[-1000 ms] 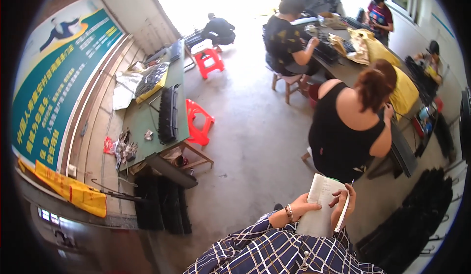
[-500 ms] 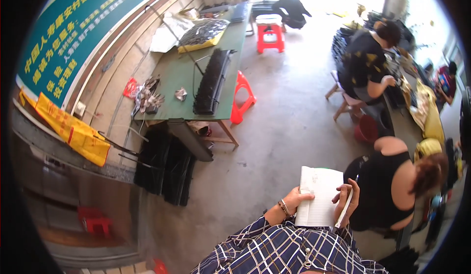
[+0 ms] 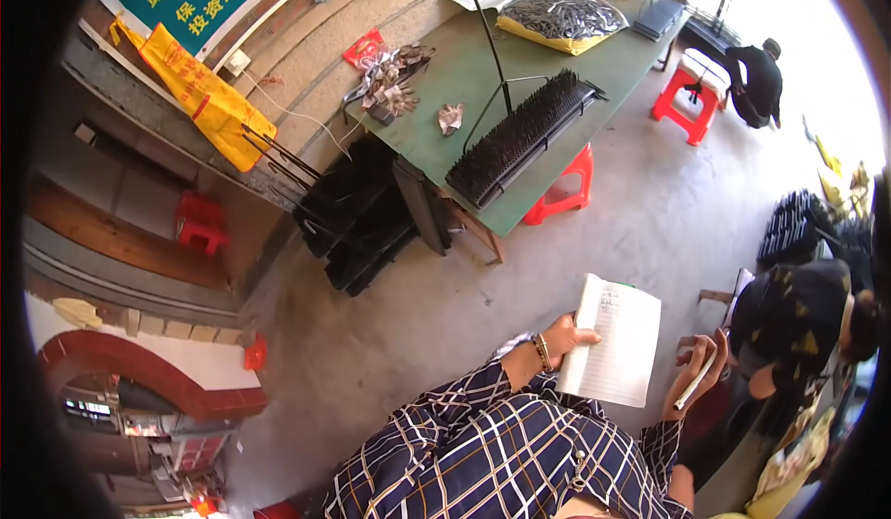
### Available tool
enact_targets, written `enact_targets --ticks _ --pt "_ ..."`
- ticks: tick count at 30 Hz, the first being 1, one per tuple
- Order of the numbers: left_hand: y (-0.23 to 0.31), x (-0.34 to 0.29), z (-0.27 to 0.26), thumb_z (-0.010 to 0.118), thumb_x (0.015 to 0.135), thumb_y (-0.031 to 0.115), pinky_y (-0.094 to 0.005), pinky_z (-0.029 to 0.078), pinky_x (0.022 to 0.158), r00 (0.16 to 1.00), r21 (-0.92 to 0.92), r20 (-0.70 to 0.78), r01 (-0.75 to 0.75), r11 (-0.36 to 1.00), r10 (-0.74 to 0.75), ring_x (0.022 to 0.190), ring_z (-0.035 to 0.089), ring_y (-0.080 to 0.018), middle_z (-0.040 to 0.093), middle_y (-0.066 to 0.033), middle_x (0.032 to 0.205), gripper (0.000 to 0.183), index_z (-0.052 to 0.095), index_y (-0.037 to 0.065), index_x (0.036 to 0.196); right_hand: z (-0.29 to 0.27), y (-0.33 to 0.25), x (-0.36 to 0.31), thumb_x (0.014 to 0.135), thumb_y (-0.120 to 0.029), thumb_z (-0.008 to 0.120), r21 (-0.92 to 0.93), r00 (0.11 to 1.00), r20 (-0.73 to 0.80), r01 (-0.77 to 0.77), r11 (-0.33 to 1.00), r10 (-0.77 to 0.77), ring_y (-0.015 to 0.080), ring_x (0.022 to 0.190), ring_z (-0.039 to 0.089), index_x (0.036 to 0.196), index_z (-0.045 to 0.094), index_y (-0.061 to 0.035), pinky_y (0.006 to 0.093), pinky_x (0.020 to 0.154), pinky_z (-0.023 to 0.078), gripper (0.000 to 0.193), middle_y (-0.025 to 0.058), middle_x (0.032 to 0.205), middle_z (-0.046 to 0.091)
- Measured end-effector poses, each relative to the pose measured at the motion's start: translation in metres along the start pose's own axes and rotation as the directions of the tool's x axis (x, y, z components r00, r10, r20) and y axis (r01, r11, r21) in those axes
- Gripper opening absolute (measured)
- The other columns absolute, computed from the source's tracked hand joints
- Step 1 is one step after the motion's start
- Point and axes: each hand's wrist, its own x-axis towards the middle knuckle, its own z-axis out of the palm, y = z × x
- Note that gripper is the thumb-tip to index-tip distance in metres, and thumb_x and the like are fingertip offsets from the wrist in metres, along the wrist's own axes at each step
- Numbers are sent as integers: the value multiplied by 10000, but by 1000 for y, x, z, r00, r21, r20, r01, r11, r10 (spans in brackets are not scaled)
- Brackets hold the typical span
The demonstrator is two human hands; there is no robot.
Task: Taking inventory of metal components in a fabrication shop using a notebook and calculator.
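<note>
My left hand [image 3: 564, 339] holds an open notebook [image 3: 614, 356] by its left side, thumb lying on the page. Lined pages face up, with some handwriting near the top of the visible page. A beaded bracelet circles my left wrist. To the right of the notebook, apart from it, my right hand [image 3: 691, 370] grips a white pen [image 3: 696, 382] between closed fingers. Both forearms wear dark blue plaid sleeves.
A green table [image 3: 548, 87] bears a black bristled rack [image 3: 520, 138], gloves [image 3: 394, 83] and a yellow bag of dark strips [image 3: 561, 18]. A co-worker [image 3: 789, 319] sits close on my right; another person [image 3: 756, 83] crouches far off near a red stool [image 3: 689, 101].
The view has swung, so the table sits further right and a red-rimmed arch shows at left. My right hand with the pen has moved off the notebook to the right.
</note>
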Motion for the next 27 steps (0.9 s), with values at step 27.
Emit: enact_targets --ticks 27 --pt "273 513 199 638 706 -43 -369 499 821 989 37 75 123 992 -125 911 596 -236 588 -137 1026 449 473 -27 1123 128 81 551 880 -50 497 58 995 -36 -88 994 90 59 491 465 1152 455 -19 180 436 400 276 70 795 566"
